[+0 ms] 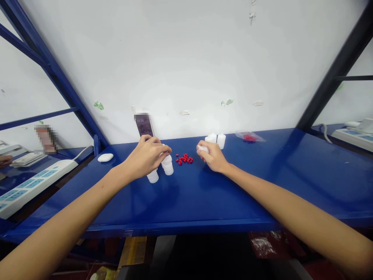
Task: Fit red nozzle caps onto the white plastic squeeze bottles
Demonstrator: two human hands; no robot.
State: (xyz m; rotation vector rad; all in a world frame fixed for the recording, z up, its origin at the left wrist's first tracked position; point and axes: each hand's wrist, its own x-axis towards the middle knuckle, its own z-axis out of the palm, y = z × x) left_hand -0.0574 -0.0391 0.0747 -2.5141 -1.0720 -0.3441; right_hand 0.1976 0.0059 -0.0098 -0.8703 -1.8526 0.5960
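Head view: small white bottles (167, 165), red capsules (184, 158)

Both forearms are bare to the frame's edge, with no sleeves showing; the slim left hand (147, 154) and right hand (211, 156) seem free of rings, though too small to tell.

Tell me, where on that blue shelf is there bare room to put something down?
The blue shelf is bare right of the right hand, up to the black post, and along the near edge. It is crowded between the left hand, white bottles and red pills.
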